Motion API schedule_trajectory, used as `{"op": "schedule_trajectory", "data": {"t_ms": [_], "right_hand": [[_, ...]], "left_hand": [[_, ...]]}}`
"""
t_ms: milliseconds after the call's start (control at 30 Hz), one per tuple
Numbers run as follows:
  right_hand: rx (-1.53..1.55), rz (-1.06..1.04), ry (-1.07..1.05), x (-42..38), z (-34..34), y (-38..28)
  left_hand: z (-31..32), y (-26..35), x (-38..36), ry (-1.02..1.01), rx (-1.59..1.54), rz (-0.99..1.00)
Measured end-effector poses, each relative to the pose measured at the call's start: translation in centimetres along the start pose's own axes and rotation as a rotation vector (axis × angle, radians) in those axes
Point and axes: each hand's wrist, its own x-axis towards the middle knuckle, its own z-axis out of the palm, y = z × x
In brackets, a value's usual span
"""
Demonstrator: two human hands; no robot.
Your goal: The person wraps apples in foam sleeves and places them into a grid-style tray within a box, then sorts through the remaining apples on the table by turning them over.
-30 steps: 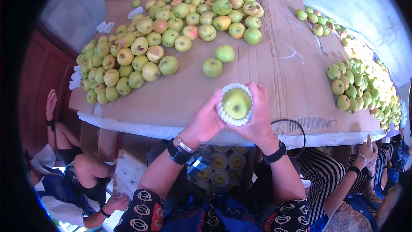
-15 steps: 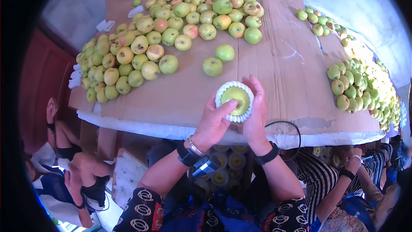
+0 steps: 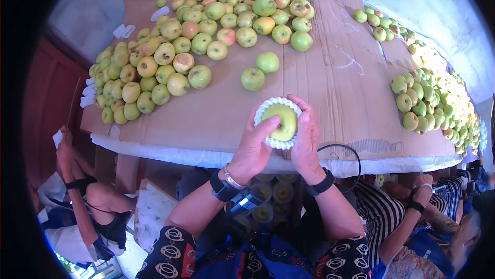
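Observation:
Between my two hands is a green apple (image 3: 285, 115) in a white foam net (image 3: 261, 110), held above the front part of the cardboard-covered table (image 3: 216, 109). My left hand (image 3: 253, 142) grips it from the left, its thumb lying across the apple's top near the stem hollow. From the right, my right hand (image 3: 307, 142) cups the net, fingers around the far side and thumb near the rim. Two loose green apples, a nearer one (image 3: 252, 79) and a farther one (image 3: 267, 62), lie just beyond my hands.
A big apple heap (image 3: 165, 54) spreads over the table's left and back. Another pile (image 3: 425, 98) is at the right. Below the edge, netted apples (image 3: 282, 192) sit in a box. A black cable (image 3: 358, 160) loops there. Co-workers sit left (image 3: 85, 201) and right (image 3: 412, 217).
The netted apple has turned in my hands, showing its stem hollow more. My right thumb has come over near the rim. The left co-worker's raised hand now holds something white.

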Motion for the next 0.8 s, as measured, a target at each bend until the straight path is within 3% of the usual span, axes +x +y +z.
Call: {"op": "schedule_trajectory", "data": {"t_ms": [267,367,433,467,533,633,800], "right_hand": [[-0.093,0.0,-0.074,0.1,-0.1,0.2],[-0.191,-0.105,-0.088,0.5,0.2,0.3],[0.121,-0.086,0.104,0.7,0.6,0.8],[0.119,-0.085,0.103,0.6,0.4,0.7],[0.008,0.102,-0.069,0.2,-0.2,0.6],[0.157,0.201,-0.034,0.3,0.3,0.2],[0.102,0.165,0.004,0.0,0.0,0.6]], "left_hand": [[-0.3,0.4,-0.1,-0.013,-0.045,-0.039],[-0.2,0.5,0.0,0.009,0.008,-0.004],[0.0,0.4,-0.1,0.023,0.0,-0.003],[-0.1,0.2,-0.1,0.023,-0.001,-0.003],[-0.2,-0.3,0.2,0.021,0.142,0.08],[-0.1,-0.8,0.2,0.033,0.181,0.138],[-0.1,-1.3,0.3,0.036,0.184,0.145]]}}
